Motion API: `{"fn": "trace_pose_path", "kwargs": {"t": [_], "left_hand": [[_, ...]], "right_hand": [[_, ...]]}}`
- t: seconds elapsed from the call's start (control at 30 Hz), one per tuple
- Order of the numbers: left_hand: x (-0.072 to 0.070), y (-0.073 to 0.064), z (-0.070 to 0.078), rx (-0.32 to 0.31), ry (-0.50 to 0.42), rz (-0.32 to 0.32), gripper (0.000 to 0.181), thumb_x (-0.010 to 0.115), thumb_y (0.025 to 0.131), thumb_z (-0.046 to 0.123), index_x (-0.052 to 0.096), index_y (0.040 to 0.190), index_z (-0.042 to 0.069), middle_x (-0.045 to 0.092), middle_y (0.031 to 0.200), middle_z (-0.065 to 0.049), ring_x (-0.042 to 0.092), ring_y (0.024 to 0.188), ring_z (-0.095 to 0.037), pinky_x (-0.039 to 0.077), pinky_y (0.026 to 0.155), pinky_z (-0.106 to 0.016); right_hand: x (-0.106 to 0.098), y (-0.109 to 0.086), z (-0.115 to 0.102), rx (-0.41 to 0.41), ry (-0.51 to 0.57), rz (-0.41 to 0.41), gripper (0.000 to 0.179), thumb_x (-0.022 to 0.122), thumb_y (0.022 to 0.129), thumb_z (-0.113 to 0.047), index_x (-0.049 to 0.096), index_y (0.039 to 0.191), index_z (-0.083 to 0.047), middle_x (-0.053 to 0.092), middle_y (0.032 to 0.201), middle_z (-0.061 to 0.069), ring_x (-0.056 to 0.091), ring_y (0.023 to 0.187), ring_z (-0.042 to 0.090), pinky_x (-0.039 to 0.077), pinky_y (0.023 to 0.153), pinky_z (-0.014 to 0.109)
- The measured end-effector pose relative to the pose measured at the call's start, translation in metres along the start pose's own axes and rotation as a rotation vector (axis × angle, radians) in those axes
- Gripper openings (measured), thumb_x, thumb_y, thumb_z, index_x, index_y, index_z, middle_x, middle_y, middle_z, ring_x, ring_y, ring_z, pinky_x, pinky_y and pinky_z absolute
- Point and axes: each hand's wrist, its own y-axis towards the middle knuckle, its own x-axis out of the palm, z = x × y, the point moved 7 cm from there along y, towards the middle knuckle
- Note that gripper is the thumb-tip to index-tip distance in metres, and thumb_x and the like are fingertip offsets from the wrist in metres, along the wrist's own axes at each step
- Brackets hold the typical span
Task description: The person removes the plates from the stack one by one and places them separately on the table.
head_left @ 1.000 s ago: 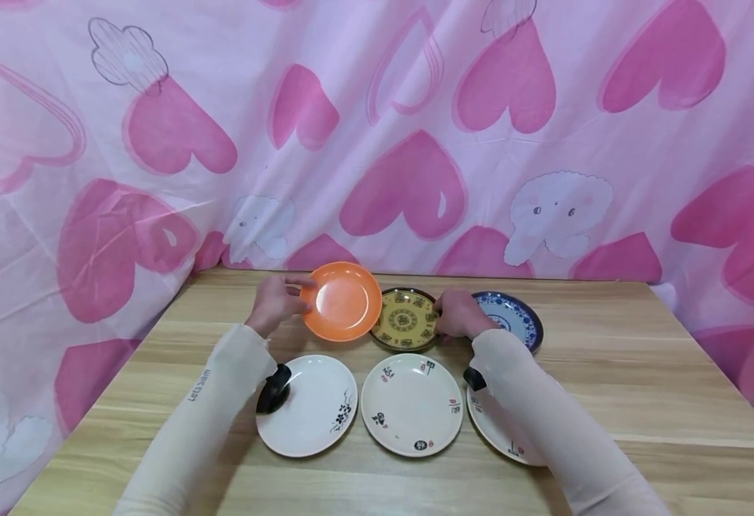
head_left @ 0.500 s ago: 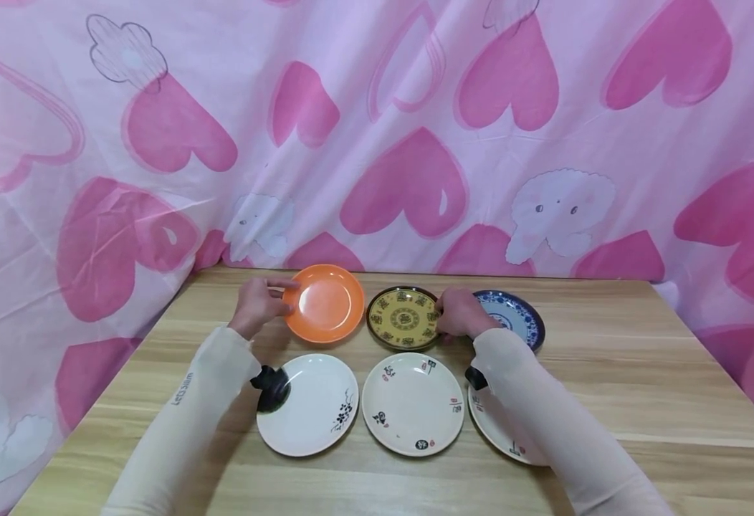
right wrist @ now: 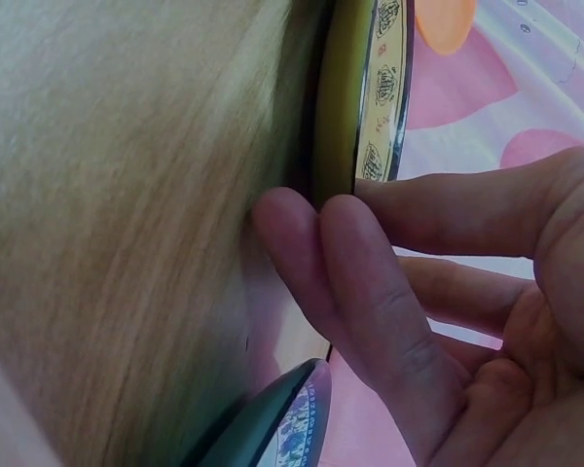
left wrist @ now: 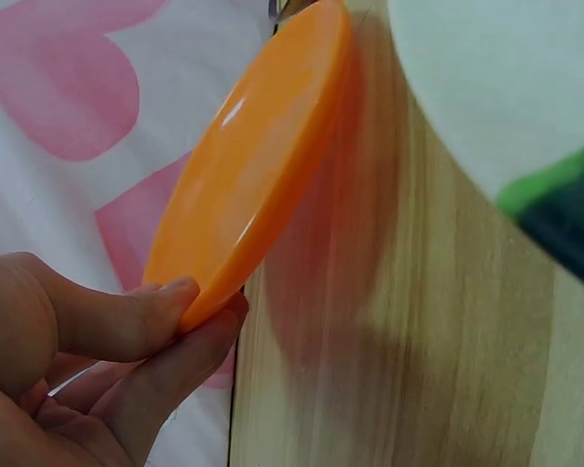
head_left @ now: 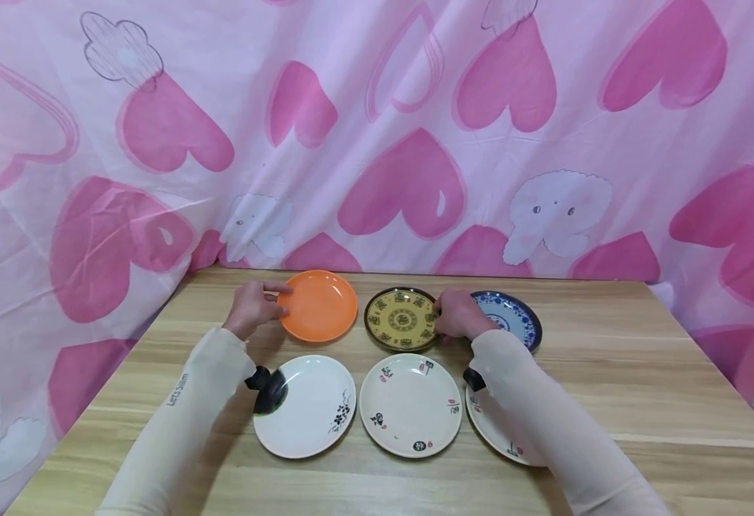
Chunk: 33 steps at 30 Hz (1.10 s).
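My left hand (head_left: 248, 308) pinches the left rim of an orange plate (head_left: 319, 307), thumb on top and fingers beneath. In the left wrist view the orange plate (left wrist: 258, 161) hangs tilted, its shadow on the wood. To its right is a yellow plate (head_left: 398, 320) with a dark rim and black motifs. My right hand (head_left: 462, 314) pinches that plate's right edge; in the right wrist view the thumb lies at the rim of the yellow plate (right wrist: 339, 117) and two fingertips (right wrist: 355, 229) are at its underside. A blue-and-white plate (head_left: 524, 319) is partly hidden behind the right hand.
In the front row lie a white plate (head_left: 312, 412) with a black patch, a cream plate (head_left: 411, 405) with small motifs, and another cream plate (head_left: 496, 430) partly under the right sleeve. A pink heart-print cloth (head_left: 287, 172) hangs behind the wooden table (head_left: 616, 358).
My left hand has carried the orange plate leftward and slightly down, away from the yellow plate it overlapped. The right hand has stayed at the yellow plate's edge.
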Motion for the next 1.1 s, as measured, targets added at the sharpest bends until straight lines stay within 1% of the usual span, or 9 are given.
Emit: {"fn": "trace_pose_path", "kwargs": {"t": [0.13, 0.33, 0.47, 0.57, 0.67, 0.8, 0.97, 1.07, 1.1], "left_hand": [[0.002, 0.001, 0.000, 0.008, 0.005, -0.014, 0.046, 0.072, 0.084, -0.006, 0.067, 0.129, 0.002, 0.066, 0.129, -0.026, 0.071, 0.108, -0.034, 0.062, 0.083, -0.033], [0.009, 0.001, 0.000, 0.013, -0.009, -0.051, 0.046, 0.072, 0.085, -0.006, 0.065, 0.130, -0.001, 0.065, 0.130, -0.028, 0.069, 0.111, -0.035, 0.062, 0.084, -0.034], [0.013, 0.001, 0.003, 0.017, 0.024, -0.088, 0.048, 0.075, 0.084, -0.004, 0.064, 0.130, -0.002, 0.065, 0.128, -0.028, 0.071, 0.100, -0.029, 0.062, 0.082, -0.033], [0.015, 0.003, 0.004, 0.019, 0.083, -0.106, 0.050, 0.078, 0.083, 0.000, 0.064, 0.131, -0.001, 0.067, 0.122, -0.026, 0.069, 0.088, -0.022, 0.062, 0.079, -0.030], [0.016, 0.004, 0.004, 0.031, 0.165, -0.106, 0.051, 0.081, 0.082, 0.005, 0.065, 0.130, 0.001, 0.067, 0.118, -0.023, 0.065, 0.084, -0.021, 0.061, 0.077, -0.027], [0.017, 0.006, 0.005, 0.068, 0.288, -0.092, 0.049, 0.084, 0.079, 0.009, 0.069, 0.125, 0.002, 0.067, 0.121, -0.022, 0.061, 0.090, -0.026, 0.057, 0.080, -0.031], [0.023, 0.008, 0.006, 0.109, 0.413, -0.077, 0.044, 0.087, 0.077, 0.013, 0.073, 0.117, 0.001, 0.069, 0.120, -0.021, 0.056, 0.097, -0.031, 0.050, 0.089, -0.040], [0.024, 0.009, 0.006, 0.120, 0.469, -0.061, 0.041, 0.088, 0.076, 0.015, 0.075, 0.112, 0.001, 0.071, 0.116, -0.020, 0.054, 0.099, -0.033, 0.047, 0.090, -0.043], [0.024, 0.009, 0.006, 0.120, 0.482, -0.055, 0.041, 0.088, 0.075, 0.015, 0.075, 0.111, 0.002, 0.071, 0.115, -0.019, 0.054, 0.100, -0.033, 0.047, 0.092, -0.044]], "right_hand": [[0.000, 0.000, 0.000, -0.004, 0.003, 0.000, 0.051, 0.065, 0.084, 0.004, 0.060, 0.134, 0.005, 0.060, 0.136, 0.028, 0.071, 0.060, 0.015, 0.055, 0.060, 0.022], [0.000, -0.001, 0.002, 0.018, 0.006, -0.004, 0.053, 0.067, 0.084, 0.003, 0.058, 0.136, 0.004, 0.059, 0.139, 0.027, 0.072, 0.062, 0.015, 0.056, 0.063, 0.022], [0.001, -0.002, 0.002, 0.023, 0.006, 0.001, 0.052, 0.068, 0.083, 0.003, 0.059, 0.135, 0.004, 0.060, 0.137, 0.028, 0.071, 0.061, 0.014, 0.055, 0.061, 0.021], [0.001, -0.003, 0.002, 0.027, 0.005, 0.000, 0.052, 0.068, 0.084, 0.003, 0.059, 0.135, 0.004, 0.061, 0.135, 0.027, 0.070, 0.061, 0.014, 0.054, 0.058, 0.021], [0.002, -0.002, 0.002, 0.026, -0.014, 0.002, 0.052, 0.068, 0.084, 0.003, 0.060, 0.135, 0.003, 0.063, 0.133, 0.026, 0.069, 0.060, 0.013, 0.053, 0.058, 0.021], [0.002, -0.001, 0.002, 0.018, -0.044, 0.003, 0.051, 0.068, 0.084, 0.003, 0.061, 0.134, 0.002, 0.065, 0.130, 0.024, 0.068, 0.060, 0.013, 0.053, 0.060, 0.021], [0.004, -0.004, 0.003, 0.033, -0.024, -0.008, 0.053, 0.070, 0.085, -0.001, 0.058, 0.137, 0.003, 0.063, 0.132, 0.025, 0.069, 0.062, 0.015, 0.054, 0.060, 0.023], [0.003, -0.005, 0.003, 0.019, -0.038, 0.002, 0.053, 0.072, 0.087, -0.007, 0.058, 0.137, 0.001, 0.062, 0.135, 0.025, 0.071, 0.062, 0.017, 0.056, 0.065, 0.025], [0.001, -0.006, 0.002, 0.002, -0.062, 0.010, 0.052, 0.073, 0.087, -0.009, 0.059, 0.137, 0.000, 0.062, 0.135, 0.024, 0.071, 0.067, 0.017, 0.057, 0.070, 0.027]]}}
